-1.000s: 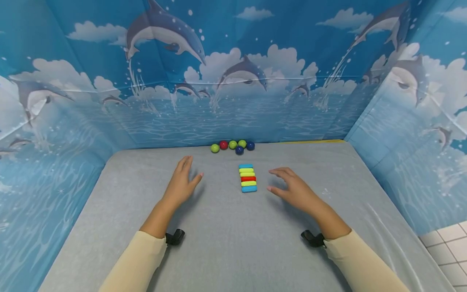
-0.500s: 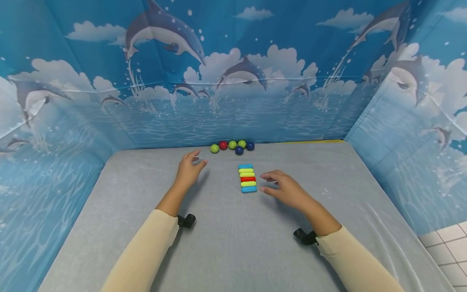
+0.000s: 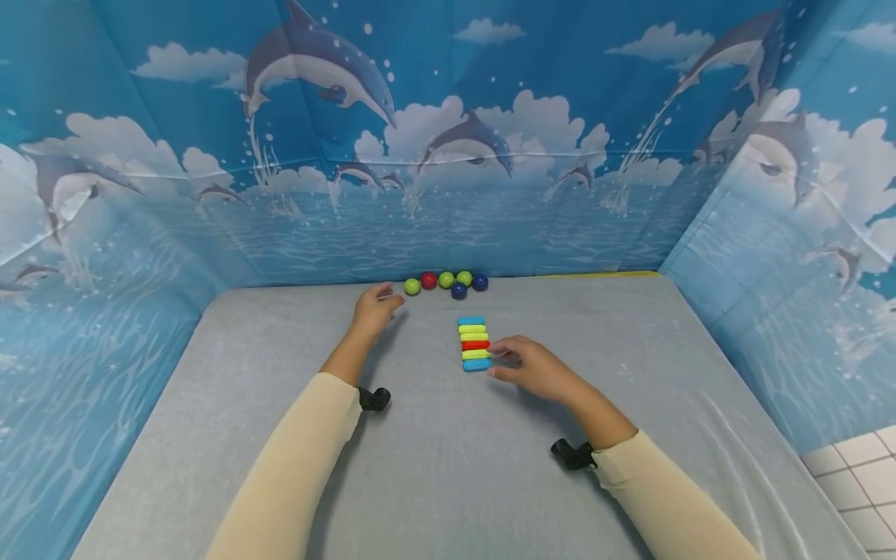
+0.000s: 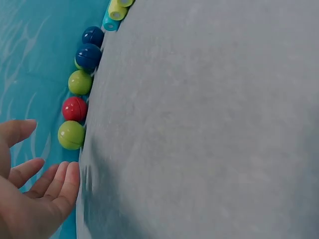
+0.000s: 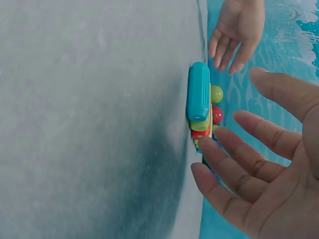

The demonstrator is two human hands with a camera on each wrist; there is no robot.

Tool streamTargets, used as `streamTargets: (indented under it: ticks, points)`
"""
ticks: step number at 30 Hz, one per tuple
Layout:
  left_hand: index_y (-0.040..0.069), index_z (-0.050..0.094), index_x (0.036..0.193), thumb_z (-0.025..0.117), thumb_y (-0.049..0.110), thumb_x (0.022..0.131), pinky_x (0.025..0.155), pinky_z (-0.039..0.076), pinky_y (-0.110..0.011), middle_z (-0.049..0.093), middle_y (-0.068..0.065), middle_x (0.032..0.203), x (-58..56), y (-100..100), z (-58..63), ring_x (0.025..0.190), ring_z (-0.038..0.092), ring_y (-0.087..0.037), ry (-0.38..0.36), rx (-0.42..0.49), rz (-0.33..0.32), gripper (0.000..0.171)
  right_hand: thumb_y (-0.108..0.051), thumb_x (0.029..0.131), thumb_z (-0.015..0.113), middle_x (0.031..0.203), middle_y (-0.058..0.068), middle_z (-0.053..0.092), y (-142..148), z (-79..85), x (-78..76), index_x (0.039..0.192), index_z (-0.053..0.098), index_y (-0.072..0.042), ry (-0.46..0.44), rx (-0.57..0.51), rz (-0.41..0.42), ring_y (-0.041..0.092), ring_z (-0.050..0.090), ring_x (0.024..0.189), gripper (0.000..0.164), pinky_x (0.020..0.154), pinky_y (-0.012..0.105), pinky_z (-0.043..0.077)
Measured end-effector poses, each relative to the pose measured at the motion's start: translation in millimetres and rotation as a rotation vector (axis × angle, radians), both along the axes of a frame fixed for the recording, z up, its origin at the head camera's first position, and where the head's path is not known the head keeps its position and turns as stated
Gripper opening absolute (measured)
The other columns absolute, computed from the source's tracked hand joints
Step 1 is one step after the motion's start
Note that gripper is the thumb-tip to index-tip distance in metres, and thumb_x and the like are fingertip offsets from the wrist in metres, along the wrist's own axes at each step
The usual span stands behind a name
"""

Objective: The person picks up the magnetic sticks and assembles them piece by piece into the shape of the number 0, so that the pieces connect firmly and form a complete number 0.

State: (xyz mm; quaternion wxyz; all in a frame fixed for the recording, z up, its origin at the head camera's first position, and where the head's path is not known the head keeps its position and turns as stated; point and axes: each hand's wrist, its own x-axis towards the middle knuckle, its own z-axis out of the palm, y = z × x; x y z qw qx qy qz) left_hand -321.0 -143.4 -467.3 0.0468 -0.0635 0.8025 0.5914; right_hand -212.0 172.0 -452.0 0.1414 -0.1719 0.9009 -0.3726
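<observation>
My left hand (image 3: 373, 313) hovers by the left end of a group of small balls, its thumb spread from the fingers and nothing held. Nearest it is a green ball (image 3: 412, 287), followed by a red ball (image 3: 428, 280), then more green ones and two dark blue balls (image 3: 458, 291). My right hand (image 3: 535, 368) reaches in from the right, fingertips at the right ends of a column of short ribbed sticks. From far to near these run blue, yellow-green, a red stick (image 3: 475, 345), yellow-green and a near blue stick (image 5: 199, 92). In the right wrist view the right fingers are spread and hold nothing.
A grey cloth-covered table (image 3: 448, 467) lies under everything. Behind it hangs a blue curtain (image 3: 448, 218) printed with dolphins, which also runs along both sides. A black wrist camera (image 3: 374, 400) is strapped on the left wrist, another (image 3: 570, 454) on the right.
My left hand has moved forward and right toward the near green ball. My right hand has moved left to the edge of the sticks. Balls and sticks have stayed put.
</observation>
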Motion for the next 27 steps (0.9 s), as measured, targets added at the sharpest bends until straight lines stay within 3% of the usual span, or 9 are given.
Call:
streamTargets:
  ticks: [8,15,27]
  points:
    - [0.005,0.047,0.149,0.065,0.024,0.097,0.111,0.047,-0.046,0.050,-0.017,0.151,-11.6,11,-1.8,0.137,0.052,-0.034,0.049,-0.111,0.021,0.057,-0.029,0.095,0.072,0.138,0.009,0.060,-4,-4.0,-0.1,0.135,0.062,-0.010,-0.018,-0.006,-0.017,0.029,0.059,0.124,0.045,0.103,0.048,0.051]
    - [0.004,0.048,0.148,0.065,0.020,0.098,0.113,0.044,-0.046,0.052,-0.018,0.148,-20.4,15,-6.7,0.139,0.048,-0.034,0.017,-0.076,0.068,0.055,-0.027,0.095,0.072,0.134,0.009,0.061,-5,-9.9,-3.3,0.133,0.064,-0.010,-0.018,-0.021,-0.017,0.028,0.061,0.121,0.043,0.100,0.046,0.053]
    - [0.003,0.054,0.143,0.067,0.017,0.095,0.107,0.049,-0.044,0.058,-0.018,0.141,-32.6,27,-8.1,0.133,0.054,-0.034,0.058,-0.108,0.091,0.052,-0.024,0.096,0.070,0.129,0.009,0.064,-2,-15.5,-0.9,0.130,0.065,-0.009,0.011,-0.025,-0.017,0.027,0.061,0.120,0.037,0.103,0.048,0.051]
